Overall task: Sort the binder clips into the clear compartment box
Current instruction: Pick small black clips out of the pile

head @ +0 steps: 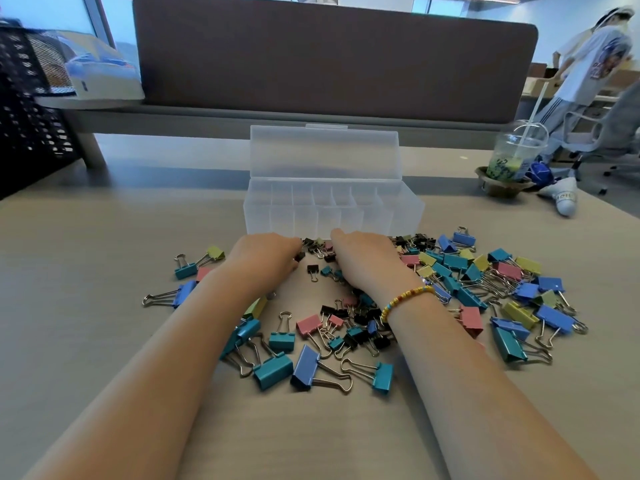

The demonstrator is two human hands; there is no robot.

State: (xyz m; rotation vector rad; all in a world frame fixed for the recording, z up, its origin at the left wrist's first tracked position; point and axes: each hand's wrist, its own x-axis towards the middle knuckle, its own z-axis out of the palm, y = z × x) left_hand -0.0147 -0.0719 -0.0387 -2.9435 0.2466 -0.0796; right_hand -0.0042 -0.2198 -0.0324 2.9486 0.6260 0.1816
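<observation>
A clear compartment box (332, 209) stands open on the table, lid up, its compartments showing nothing inside. In front of it lies a spread of binder clips (460, 282) in blue, teal, yellow, pink and black, large and small. My left hand (266, 254) rests palm down on the pile just before the box, fingers curled over small black clips (313, 244). My right hand (367, 259), with a beaded bracelet at the wrist, lies beside it over more small clips. Fingertips of both hands are hidden, so I cannot tell what they hold.
A drink cup with a straw (512, 157) sits in a holder at the back right, a white shuttlecock (562, 199) beside it. A grey partition (329, 64) rises behind the box. A black mesh organiser (27, 109) stands at the left. A person stands far right.
</observation>
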